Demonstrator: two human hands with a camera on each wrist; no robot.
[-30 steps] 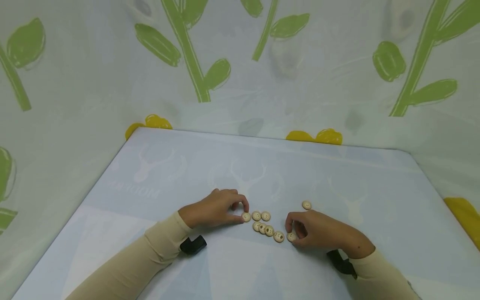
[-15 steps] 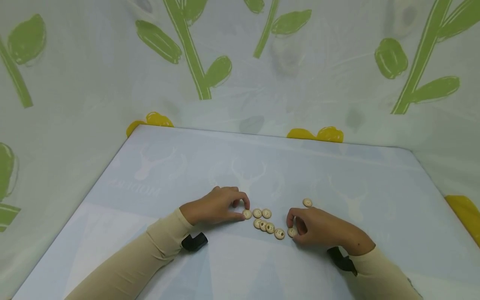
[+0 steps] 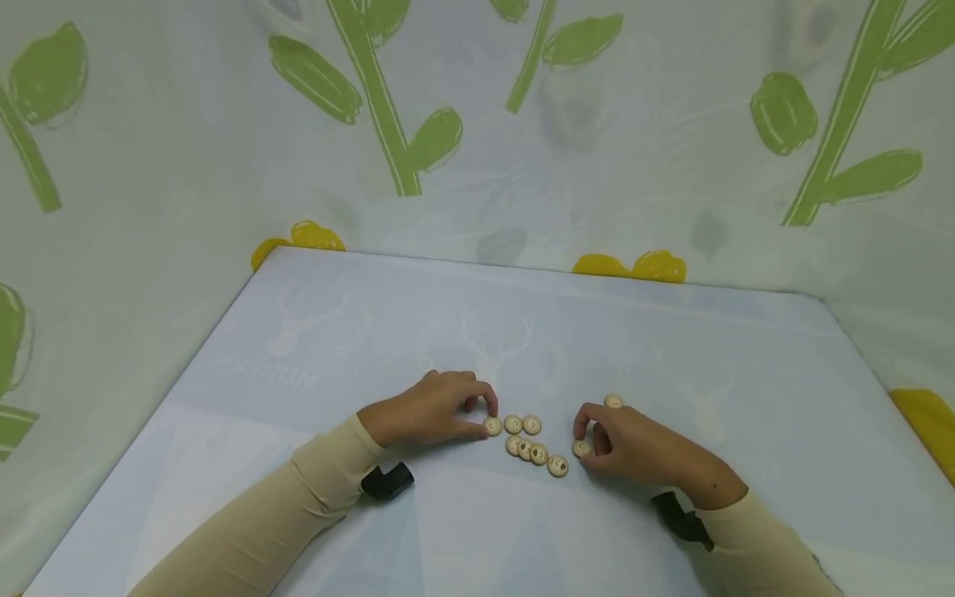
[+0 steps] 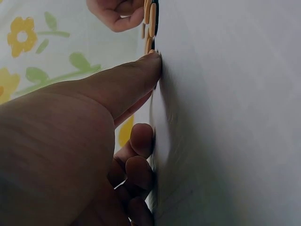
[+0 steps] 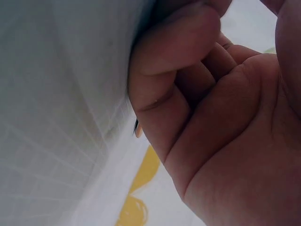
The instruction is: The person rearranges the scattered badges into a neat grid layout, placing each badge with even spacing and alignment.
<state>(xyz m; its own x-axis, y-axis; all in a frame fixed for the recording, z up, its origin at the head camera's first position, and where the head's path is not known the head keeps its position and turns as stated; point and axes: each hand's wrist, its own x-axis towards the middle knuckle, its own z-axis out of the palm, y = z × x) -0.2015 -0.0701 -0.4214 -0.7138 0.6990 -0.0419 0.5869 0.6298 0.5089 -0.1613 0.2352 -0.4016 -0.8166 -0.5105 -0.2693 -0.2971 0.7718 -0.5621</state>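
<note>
Buttons (image 3: 531, 424): nine in view, round and pale tan, some with dark printed marks; located on a pale blue table (image 3: 477, 539), mostly grouped between two hands set well apart.

Far row: three buttons in a line. Left button (image 3: 492, 426): pinched at table level between thumb and index finger of the left hand (image 3: 440, 410), at the left end of the row. Other two: lying flat, side by side, just to the right.

Near row: four buttons, slanting from far left to near right. First three: packed closely, partly overlapping in the head view. Fourth button (image 3: 557, 465): at the near right end, just beside the third.

Right button (image 3: 581, 448): clasped at table level between thumb and index finger of the right hand (image 3: 642, 448); slightly apart from the near row, to its right. Exact fingertip contact: hidden in the right wrist view.

Far button (image 3: 613, 401): just beyond the right hand, partly covered by it.

Both forearms: beige sleeves (image 3: 261, 514), with black wrist devices (image 3: 387, 482) below the wrists.

Surroundings: pale fabric backdrop (image 3: 186, 166) along the far and left sides, printed with green leaves (image 3: 313, 79) and yellow shapes (image 3: 658, 266)
</note>
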